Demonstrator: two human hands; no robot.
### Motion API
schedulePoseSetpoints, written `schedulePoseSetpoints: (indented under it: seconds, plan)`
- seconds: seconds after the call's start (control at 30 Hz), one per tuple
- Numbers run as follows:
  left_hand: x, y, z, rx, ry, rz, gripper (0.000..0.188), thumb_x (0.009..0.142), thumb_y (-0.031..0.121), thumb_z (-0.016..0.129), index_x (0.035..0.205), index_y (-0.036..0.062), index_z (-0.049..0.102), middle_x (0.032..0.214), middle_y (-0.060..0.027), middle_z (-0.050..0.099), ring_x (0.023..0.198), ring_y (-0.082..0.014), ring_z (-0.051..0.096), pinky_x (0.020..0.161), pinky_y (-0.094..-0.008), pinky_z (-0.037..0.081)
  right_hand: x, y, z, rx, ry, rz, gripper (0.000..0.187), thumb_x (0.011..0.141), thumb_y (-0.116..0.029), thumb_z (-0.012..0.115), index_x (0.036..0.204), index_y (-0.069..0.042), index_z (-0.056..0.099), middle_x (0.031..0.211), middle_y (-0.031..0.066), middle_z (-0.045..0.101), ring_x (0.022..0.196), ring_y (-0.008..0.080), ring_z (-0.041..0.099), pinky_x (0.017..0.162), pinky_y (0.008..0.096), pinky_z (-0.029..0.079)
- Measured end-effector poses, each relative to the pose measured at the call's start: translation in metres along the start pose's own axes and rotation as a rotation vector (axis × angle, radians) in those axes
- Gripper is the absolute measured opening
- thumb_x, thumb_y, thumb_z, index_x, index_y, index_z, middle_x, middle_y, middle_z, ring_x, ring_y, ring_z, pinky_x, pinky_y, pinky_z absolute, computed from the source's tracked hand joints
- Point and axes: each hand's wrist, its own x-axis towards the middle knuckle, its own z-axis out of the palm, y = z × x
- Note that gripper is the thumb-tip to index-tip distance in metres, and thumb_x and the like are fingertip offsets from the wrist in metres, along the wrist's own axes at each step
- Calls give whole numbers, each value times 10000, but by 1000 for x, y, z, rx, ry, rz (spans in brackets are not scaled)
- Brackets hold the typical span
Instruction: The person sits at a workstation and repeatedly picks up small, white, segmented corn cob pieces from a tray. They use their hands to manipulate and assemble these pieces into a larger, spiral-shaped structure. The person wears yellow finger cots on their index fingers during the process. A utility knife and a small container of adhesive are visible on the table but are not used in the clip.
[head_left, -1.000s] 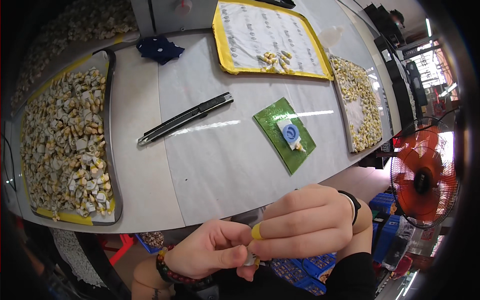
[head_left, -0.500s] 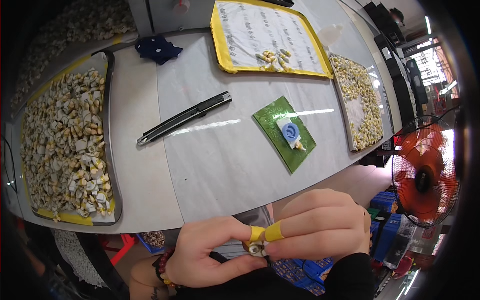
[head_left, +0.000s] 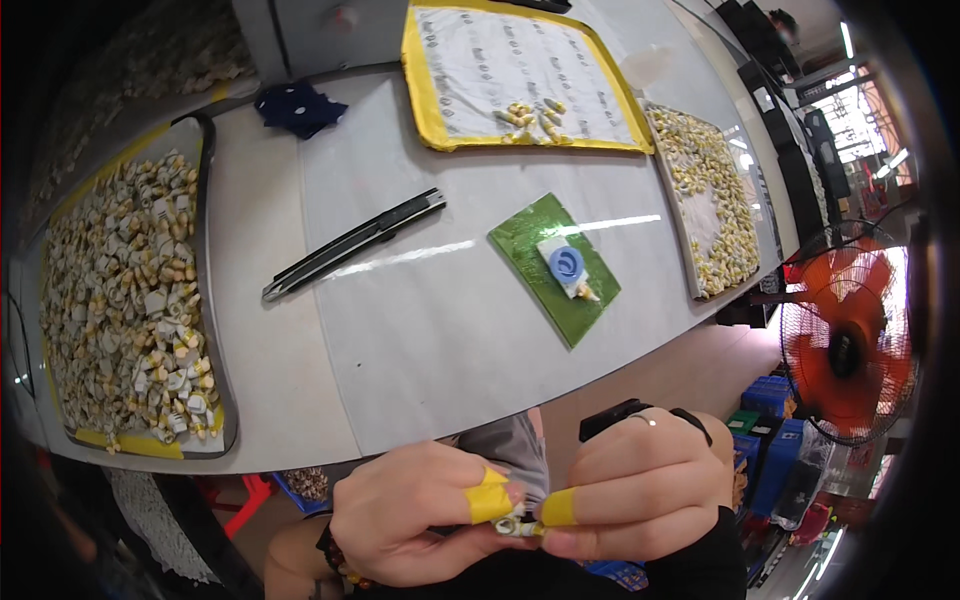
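Observation:
Above my lap, in front of the table's near edge, a small white-and-yellow figurine-like piece (head_left: 515,523) is pinched between both hands. My left hand (head_left: 410,515) grips its left side with thumb and forefinger. My right hand (head_left: 645,490) closes its thumb and forefinger on the right side, and fingers partly cover the piece. Both forefingers wear yellow tape. Past the hands lies a green square plate (head_left: 525,240), bearing a white pad with a blue round piece (head_left: 566,264) and a small white-and-orange piece (head_left: 587,293). A black snap-off utility knife (head_left: 352,245) lies to its left.
A tray heaped with small white-and-yellow pieces (head_left: 130,300) stands at left. At the back, a yellow-edged cloth-lined tray (head_left: 425,90) holds several; another full tray (head_left: 703,200) sits right. A dark blue cloth (head_left: 300,110) lies back left. An orange fan (head_left: 845,335) stands at far right.
My fingers have shifted on the small piece, and the right hand has turned so a ring shows. The piece sits slightly lower in the picture. The table's things shift slightly with the view.

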Motion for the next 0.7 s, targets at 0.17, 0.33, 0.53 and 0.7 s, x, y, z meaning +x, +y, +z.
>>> schedulePoseSetpoints:
  seconds: [0.17, 0.33, 0.53, 0.7]
  plan:
    - [-6, 3, 16, -96, 264, -100, 191, 785, 65, 716, 857, -33, 568, 728, -130, 609, 634, -170, 594, 574, -266, 485, 1, 6, -15, -127, 68, -61, 112, 757, -28, 649, 848, 25, 687, 902, 142, 641, 722, 201, 599, 610, 284, 494]
    - [-23, -3, 14, -204, 501, -264, 471, 627, 265, 863, 873, 2, 559, 695, -79, 604, 621, -137, 616, 682, -325, 548, -28, 24, -101, -877, 680, 303, 128, 760, 20, 651, 884, -11, 648, 835, 92, 631, 706, 167, 548, 646, 262, 438]
    - [-15, -4, 0, -267, 193, -109, 433, 707, 164, 806, 1002, -38, 561, 883, -148, 629, 798, -209, 629, 748, -322, 529, -134, 101, -201, -1054, -56, 968, 168, 756, 6, 653, 923, -12, 640, 891, 106, 634, 800, 165, 582, 702, 299, 468]
    - [-23, -13, 1, -346, 304, -178, 364, 642, 92, 837, 891, -32, 602, 826, -146, 664, 759, -228, 657, 690, -298, 522, -148, 133, -201, -865, 147, 1149, 65, 744, 5, 628, 807, 3, 646, 861, 152, 626, 757, 295, 602, 678, 353, 475]
